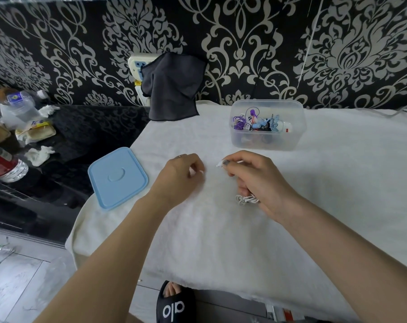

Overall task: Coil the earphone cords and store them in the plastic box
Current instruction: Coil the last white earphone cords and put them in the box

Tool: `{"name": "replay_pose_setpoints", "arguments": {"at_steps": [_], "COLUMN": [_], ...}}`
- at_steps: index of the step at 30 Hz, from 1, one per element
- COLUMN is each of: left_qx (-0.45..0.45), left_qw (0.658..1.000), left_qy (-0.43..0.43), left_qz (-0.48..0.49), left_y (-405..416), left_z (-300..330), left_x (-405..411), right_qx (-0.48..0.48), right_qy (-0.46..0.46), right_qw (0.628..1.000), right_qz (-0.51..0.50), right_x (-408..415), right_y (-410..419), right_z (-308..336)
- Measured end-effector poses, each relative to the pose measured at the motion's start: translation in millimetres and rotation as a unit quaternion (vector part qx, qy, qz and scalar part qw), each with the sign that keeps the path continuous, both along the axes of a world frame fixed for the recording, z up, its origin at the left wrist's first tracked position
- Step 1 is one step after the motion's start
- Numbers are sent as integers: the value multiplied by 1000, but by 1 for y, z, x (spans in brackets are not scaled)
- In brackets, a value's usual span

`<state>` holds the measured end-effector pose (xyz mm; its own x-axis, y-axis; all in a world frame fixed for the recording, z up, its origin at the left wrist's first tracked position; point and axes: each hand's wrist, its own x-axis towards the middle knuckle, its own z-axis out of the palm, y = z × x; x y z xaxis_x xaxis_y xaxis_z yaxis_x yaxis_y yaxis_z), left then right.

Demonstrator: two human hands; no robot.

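My right hand (256, 180) grips a white earphone cord (246, 198). Its coiled loops stick out under the palm, and a white end piece (220, 164) is pinched at the fingertips. My left hand (182, 174) hovers just left of that end with its fingers curled; whether it pinches the thin cord I cannot tell. Behind the hands stands the clear plastic box (267, 143), open, with several coiled purple, blue and white earphones (258, 123) inside.
The box's light blue lid (117, 177) lies at the left edge of the white towel (221, 241) covering the table. A dark cloth (172, 87) hangs on the wall at the back. Bottles and wrappers (13, 136) clutter a dark surface on the left.
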<state>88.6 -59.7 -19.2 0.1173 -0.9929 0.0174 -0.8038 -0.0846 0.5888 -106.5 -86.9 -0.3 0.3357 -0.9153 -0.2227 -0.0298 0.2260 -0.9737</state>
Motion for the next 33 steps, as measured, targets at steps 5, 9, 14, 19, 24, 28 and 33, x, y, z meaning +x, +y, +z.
{"name": "replay_pose_setpoints", "arguments": {"at_steps": [5, 9, 14, 19, 24, 28, 33], "left_qx": [16, 16, 17, 4, -25, -57, -115], "left_qw": [981, 974, 968, 968, 970, 976, 984], "left_qy": [192, 225, 251, 248, 242, 210, 121], "left_qz": [5, -7, 3, -17, -21, -32, -54], "left_y": [16, 27, 29, 32, 31, 33, 37], "left_z": [27, 37, 44, 45, 45, 46, 50], "left_x": [-14, -20, -21, -20, -20, -21, -21], "right_qx": [-31, -56, -69, -67, -59, -21, 85], "right_qy": [16, 16, 22, 21, 16, -16, -58], "right_qw": [999, 998, 997, 997, 998, 1000, 994], "right_qz": [6, 11, 15, 11, 11, 14, 43], "right_x": [1, 2, 4, 2, 3, 1, -1], "right_y": [1, 3, 6, 6, 8, 10, 6], "right_z": [-1, 0, -1, 1, 4, 10, 16]}}
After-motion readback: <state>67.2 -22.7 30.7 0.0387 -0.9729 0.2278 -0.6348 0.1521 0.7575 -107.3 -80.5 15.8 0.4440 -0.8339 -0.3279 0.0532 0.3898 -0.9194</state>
